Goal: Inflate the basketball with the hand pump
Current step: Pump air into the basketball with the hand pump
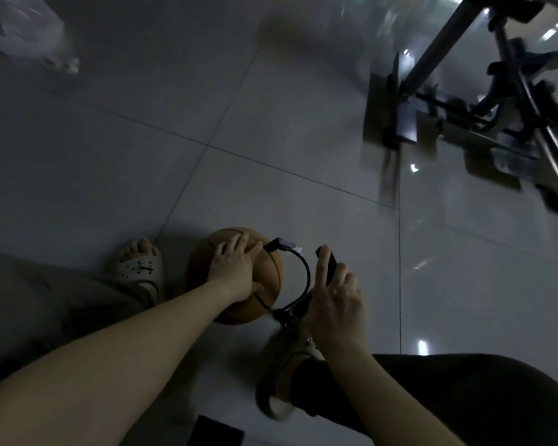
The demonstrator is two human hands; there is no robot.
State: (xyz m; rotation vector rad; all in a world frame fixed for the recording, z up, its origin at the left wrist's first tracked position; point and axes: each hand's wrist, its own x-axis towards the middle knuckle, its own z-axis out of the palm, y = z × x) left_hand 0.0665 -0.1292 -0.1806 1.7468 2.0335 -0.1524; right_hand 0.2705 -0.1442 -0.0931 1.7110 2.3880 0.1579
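Orange-brown basketball [269, 286] with black seams, resting on the grey tiled floor [271, 149] between the person's sandalled feet. Left hand [231, 268] lies on top, fingers spread flat. Right hand [335, 300] grips the black hand pump [326, 263]; its hose [307, 278] arcs to the ball.

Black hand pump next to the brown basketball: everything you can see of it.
The black hand pump stands roughly upright on the grey tiled floor, right of the brown basketball. Its dark, plastic-looking handle pokes out above the right hand, which grips it and hides most of the barrel. A thin black hose arcs from its lower end to a dark connector at the ball's top, with a small whitish piece beside it. The base is too dark to make out.
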